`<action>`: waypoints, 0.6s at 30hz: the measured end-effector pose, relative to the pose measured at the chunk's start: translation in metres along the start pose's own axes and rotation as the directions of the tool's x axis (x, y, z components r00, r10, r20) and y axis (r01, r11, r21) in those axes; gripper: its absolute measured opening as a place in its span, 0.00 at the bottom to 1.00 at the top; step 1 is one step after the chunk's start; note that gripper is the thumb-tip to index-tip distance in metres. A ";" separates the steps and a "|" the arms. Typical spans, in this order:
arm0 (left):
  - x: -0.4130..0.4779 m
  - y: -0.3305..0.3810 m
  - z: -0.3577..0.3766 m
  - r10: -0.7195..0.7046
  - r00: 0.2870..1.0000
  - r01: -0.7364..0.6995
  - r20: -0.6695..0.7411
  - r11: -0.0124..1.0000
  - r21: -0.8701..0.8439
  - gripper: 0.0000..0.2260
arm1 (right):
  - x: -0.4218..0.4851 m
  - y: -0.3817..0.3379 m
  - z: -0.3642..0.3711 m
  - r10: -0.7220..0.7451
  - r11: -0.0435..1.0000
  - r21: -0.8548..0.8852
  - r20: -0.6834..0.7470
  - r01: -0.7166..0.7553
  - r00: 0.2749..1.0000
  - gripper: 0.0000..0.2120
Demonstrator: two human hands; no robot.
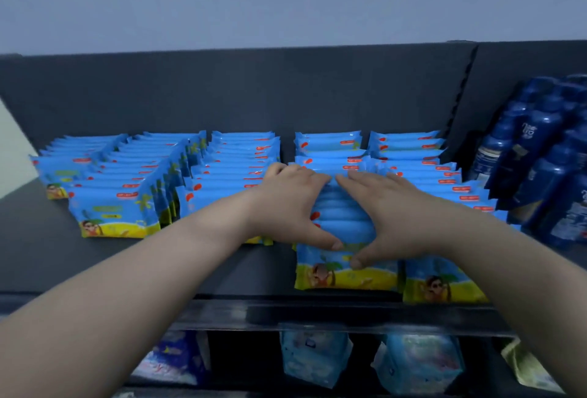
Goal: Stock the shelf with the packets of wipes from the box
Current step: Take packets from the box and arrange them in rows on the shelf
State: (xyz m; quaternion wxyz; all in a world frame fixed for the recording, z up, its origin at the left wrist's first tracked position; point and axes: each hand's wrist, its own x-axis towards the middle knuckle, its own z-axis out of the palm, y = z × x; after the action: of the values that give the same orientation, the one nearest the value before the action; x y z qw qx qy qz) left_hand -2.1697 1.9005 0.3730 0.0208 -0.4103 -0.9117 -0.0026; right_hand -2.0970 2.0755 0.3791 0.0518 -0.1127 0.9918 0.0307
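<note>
The left hand [295, 204] and right hand [392, 216] lie side by side, index fingers nearly touching, clamped on one row of blue and yellow plastic wipes packets [344, 216]. On each hand the fingers reach over the row's top to its rear and the thumb presses the front packet. The row stands upright on the dark grey metal shelf [222, 267], near its front edge. Four matching packet rows [127, 181] flank it. Dark blue bottles [540, 159] stand at the right.
</note>
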 end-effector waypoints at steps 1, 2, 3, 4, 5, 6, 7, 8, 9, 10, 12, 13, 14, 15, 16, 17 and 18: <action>0.000 0.000 0.002 0.022 1.000 -0.022 -0.007 1.000 -0.006 0.50 | 0.004 -0.001 -0.002 0.004 1.000 -0.002 0.026 -0.004 1.000 0.58; -0.001 0.000 0.001 0.040 0.999 -0.040 -0.003 0.999 -0.016 0.50 | 0.008 -0.001 -0.004 0.009 1.000 -0.001 0.052 -0.009 0.999 0.59; 0.000 -0.002 -0.002 0.046 0.999 -0.046 0.017 0.998 -0.033 0.50 | 0.012 -0.002 -0.006 0.014 1.000 0.000 0.069 -0.014 0.998 0.60; 0.001 -0.006 -0.008 0.038 0.998 -0.035 0.051 0.998 -0.060 0.51 | 0.014 -0.002 -0.007 0.018 1.000 -0.007 0.076 -0.018 0.997 0.60; 0.006 -0.012 -0.015 0.017 0.996 -0.009 0.092 0.996 -0.087 0.51 | 0.015 -0.002 -0.008 0.020 1.000 -0.020 0.072 -0.019 0.997 0.59; 0.014 -0.020 -0.021 -0.008 0.991 0.023 0.131 0.993 -0.115 0.51 | 0.015 -0.003 -0.008 0.021 0.999 -0.032 0.062 -0.019 0.998 0.58; 0.025 -0.028 -0.027 -0.037 0.986 0.062 0.162 0.987 -0.147 0.49 | 0.014 -0.004 -0.008 0.020 0.999 -0.039 0.049 -0.018 0.999 0.57; 0.037 -0.035 -0.029 -0.067 0.981 0.102 0.183 0.977 -0.188 0.45 | 0.012 -0.005 -0.009 0.020 0.999 -0.040 0.044 -0.019 0.999 0.56; 0.049 -0.041 -0.030 -0.090 0.974 0.134 0.206 0.968 -0.210 0.37 | 0.012 -0.006 -0.010 0.026 0.999 -0.036 0.045 -0.025 0.999 0.55; 0.059 -0.044 -0.029 -0.094 0.967 0.141 0.237 0.971 -0.191 0.28 | 0.011 -0.007 -0.011 0.036 0.999 -0.030 0.048 -0.034 0.998 0.54; 0.072 -0.046 -0.025 -0.051 0.959 0.081 0.279 0.992 -0.099 0.16 | 0.013 -0.006 -0.013 0.050 0.998 -0.030 0.054 -0.049 0.997 0.55; 0.077 -0.047 -0.023 -0.015 0.960 0.039 0.280 0.996 -0.084 0.13 | 0.014 -0.006 -0.014 0.055 0.998 -0.039 0.063 -0.053 0.997 0.57; 0.079 -0.047 -0.024 0.027 0.961 -0.001 0.276 0.995 -0.095 0.12 | 0.016 -0.006 -0.015 0.065 0.997 -0.050 0.081 -0.061 0.995 0.60; 0.080 -0.047 -0.025 0.073 0.959 -0.042 0.274 0.992 -0.116 0.13 | 0.018 -0.005 -0.017 0.082 0.995 -0.058 0.105 -0.077 0.991 0.64; 0.081 -0.047 -0.028 0.124 0.955 -0.088 0.269 0.986 -0.139 0.14 | 0.021 -0.005 -0.019 0.104 0.993 -0.063 0.132 -0.096 0.986 0.67; 0.081 -0.047 -0.031 0.176 0.948 -0.137 0.267 0.978 -0.159 0.15 | 0.023 -0.005 -0.020 0.123 0.991 -0.069 0.156 -0.113 0.980 0.70; 0.080 -0.048 -0.034 0.218 0.937 -0.177 0.272 0.970 -0.169 0.17 | 0.026 -0.005 -0.021 0.136 0.990 -0.070 0.177 -0.125 0.975 0.71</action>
State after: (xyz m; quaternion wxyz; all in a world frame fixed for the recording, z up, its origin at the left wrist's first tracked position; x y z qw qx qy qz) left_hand -2.2575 1.9282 0.4104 -0.1416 -0.4964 -0.8564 -0.0054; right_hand -2.1235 2.0636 0.3973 0.1363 -0.0455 0.9869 0.0731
